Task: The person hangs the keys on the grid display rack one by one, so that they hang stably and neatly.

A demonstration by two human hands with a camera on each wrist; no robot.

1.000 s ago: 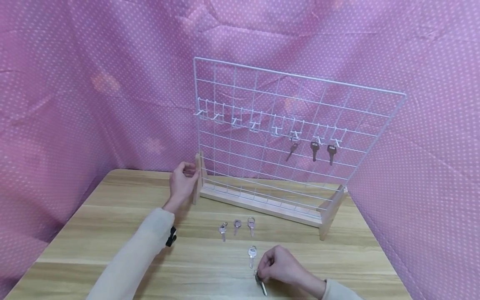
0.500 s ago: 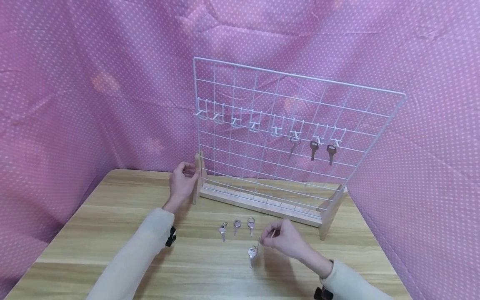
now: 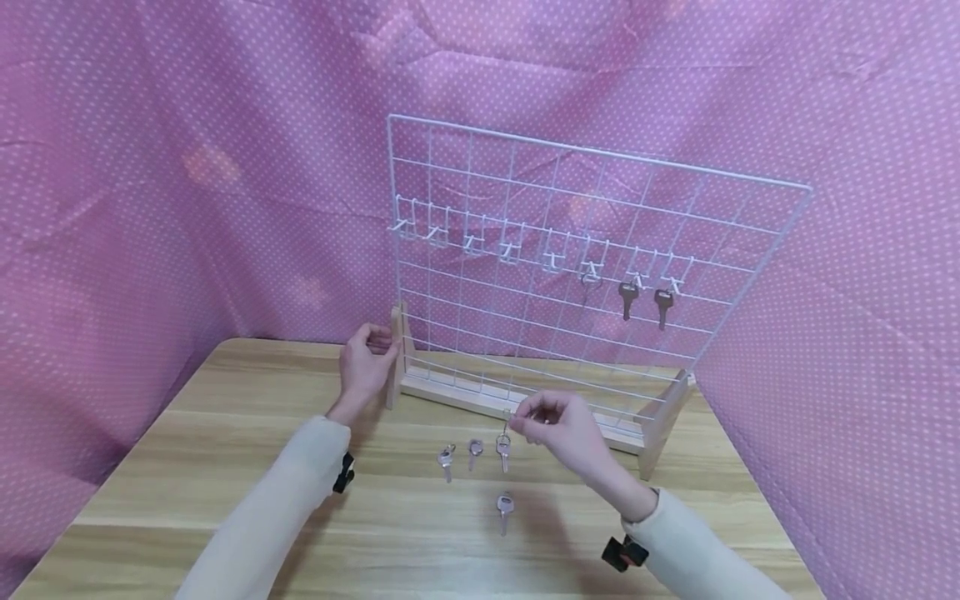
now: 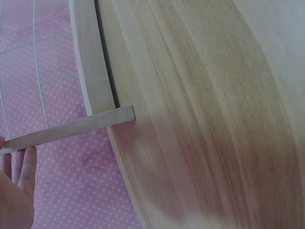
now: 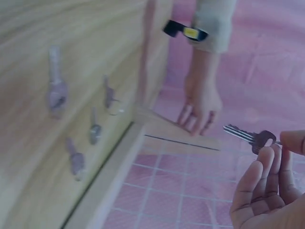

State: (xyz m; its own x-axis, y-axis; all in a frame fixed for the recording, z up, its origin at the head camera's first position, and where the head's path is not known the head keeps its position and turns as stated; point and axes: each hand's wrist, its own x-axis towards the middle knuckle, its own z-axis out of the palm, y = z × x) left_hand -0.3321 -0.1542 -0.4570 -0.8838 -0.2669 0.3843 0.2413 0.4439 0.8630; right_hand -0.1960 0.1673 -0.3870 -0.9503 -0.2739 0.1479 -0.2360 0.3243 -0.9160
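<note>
Fingers point(image 5: 286, 174) of the right hand point(image 3: 570, 431) pinch a key point(image 5: 258, 140) while the left hand point(image 3: 366, 360) grips a wooden upright point(image 4: 76, 128) of the wire-grid rack point(image 3: 557, 262).

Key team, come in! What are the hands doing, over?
Right hand pinching a key above the table. Left hand holding the wooden side post. Four more keys lying below. Nothing seen blocking.

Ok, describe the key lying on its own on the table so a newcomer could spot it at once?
In the head view, find the white wire grid and look down to the wooden table in front. Three keys lie side by side near the grid. The lone key lies below the rightmost of them, set apart, closer to the wearer.
</note>
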